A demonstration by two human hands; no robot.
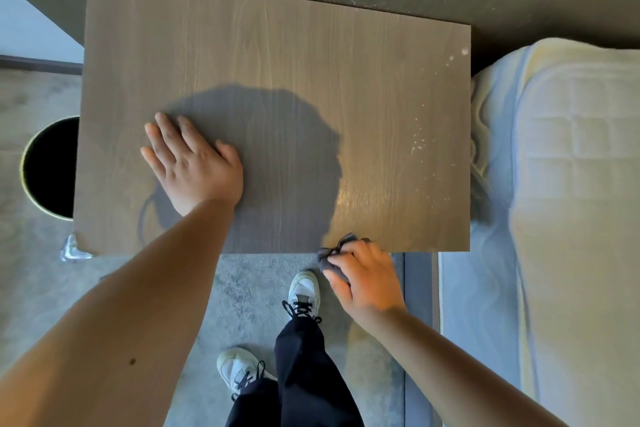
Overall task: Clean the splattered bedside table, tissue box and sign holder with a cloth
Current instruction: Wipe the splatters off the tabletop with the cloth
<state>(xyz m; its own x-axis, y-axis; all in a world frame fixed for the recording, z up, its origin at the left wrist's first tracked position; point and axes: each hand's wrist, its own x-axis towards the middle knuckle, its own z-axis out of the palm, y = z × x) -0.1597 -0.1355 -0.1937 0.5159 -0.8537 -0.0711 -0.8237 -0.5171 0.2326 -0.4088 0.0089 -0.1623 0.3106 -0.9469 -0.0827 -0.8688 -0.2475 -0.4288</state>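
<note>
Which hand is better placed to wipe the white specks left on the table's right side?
Right hand: it grips the cloth at the table's front edge, nearer the specks. The left hand lies flat, empty.

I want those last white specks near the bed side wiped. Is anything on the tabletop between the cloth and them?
Nothing visible: the cloth in the right hand sits at the bedside table's front edge, and bare wood runs to the specks.

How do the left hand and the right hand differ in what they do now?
The left hand lies flat with fingers spread on the table; the right hand is curled round a dark cloth. The left hand is well in on the top; the right hand is at the near edge. Both are bare.
</note>
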